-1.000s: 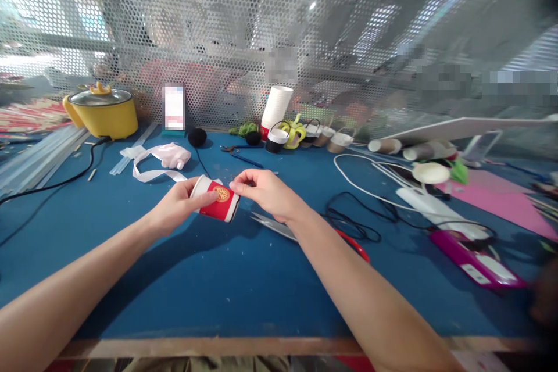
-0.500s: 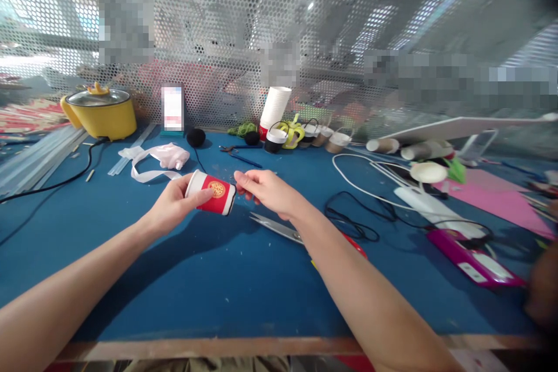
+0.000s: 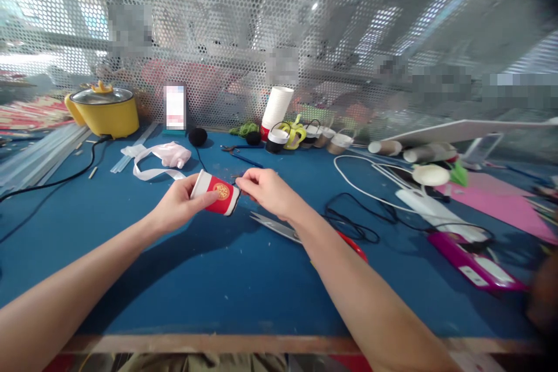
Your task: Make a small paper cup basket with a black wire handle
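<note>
My left hand [image 3: 185,200] is wrapped round a red and white paper cup [image 3: 221,193] with a gold emblem. The cup lies tilted on its side in the air, its base end facing right. A dark strand runs along the edge of that base. Right at the base, my right hand [image 3: 257,183] is closed in a pinch; what sits between its fingertips is too small to make out. From a black yarn ball [image 3: 197,137] behind, a thin black thread leads down toward the cup. Scissors [image 3: 276,226] with red handles lie open on the table, partly under my right forearm.
A yellow electric pot [image 3: 104,113], a phone [image 3: 175,107] on a stand, stacked paper cups [image 3: 277,106] and several small handled cups [image 3: 339,143] line the mesh partition. White ribbon [image 3: 150,173] lies at left. Cables, a purple glue gun-like device [image 3: 475,264] and pink sheets [image 3: 492,197] lie right.
The cup and my left hand have shifted slightly right. My right fingers have drawn closer together at the cup's base edge. The view has moved a little.
</note>
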Motion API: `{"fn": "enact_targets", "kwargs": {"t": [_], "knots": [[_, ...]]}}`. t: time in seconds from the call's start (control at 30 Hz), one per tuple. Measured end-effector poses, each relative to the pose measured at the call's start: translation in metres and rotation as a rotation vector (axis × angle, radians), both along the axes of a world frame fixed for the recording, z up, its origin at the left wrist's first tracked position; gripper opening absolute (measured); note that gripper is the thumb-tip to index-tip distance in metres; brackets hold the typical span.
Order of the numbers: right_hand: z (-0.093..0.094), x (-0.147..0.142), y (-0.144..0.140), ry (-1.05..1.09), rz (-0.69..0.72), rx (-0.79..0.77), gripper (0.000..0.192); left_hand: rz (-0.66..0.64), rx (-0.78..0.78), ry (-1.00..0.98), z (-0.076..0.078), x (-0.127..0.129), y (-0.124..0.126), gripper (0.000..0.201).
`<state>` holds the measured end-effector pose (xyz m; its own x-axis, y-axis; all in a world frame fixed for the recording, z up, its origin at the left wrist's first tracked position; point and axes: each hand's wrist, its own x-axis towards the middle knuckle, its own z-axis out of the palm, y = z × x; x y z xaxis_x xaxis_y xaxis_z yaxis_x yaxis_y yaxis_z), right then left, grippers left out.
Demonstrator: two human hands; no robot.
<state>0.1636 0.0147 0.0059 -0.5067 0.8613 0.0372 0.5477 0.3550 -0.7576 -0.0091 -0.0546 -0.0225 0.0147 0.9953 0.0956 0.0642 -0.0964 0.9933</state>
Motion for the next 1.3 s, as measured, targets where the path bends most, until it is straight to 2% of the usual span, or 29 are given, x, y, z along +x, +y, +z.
{"fn": "enact_targets", "kwargs": {"t": [0.1,0.23,0.43,1.3], "knots": [[0.001,-0.002,-0.003,0.094,0.013,0.102,0.026,0.006,-0.063,-0.101,-0.002,0.0,0.002,0.03],[-0.001,-0.005,-0.006,0.179,0.031,0.139,0.025,0.007,-0.119,-0.208,-0.004,0.0,0.003,0.028],[-0.004,-0.008,-0.008,0.186,-0.009,0.21,0.023,0.003,-0.137,-0.241,-0.002,0.002,0.002,0.026],[-0.015,-0.009,-0.005,0.176,-0.002,0.203,0.022,0.024,-0.142,-0.351,-0.002,0.003,0.0,0.024]]}}
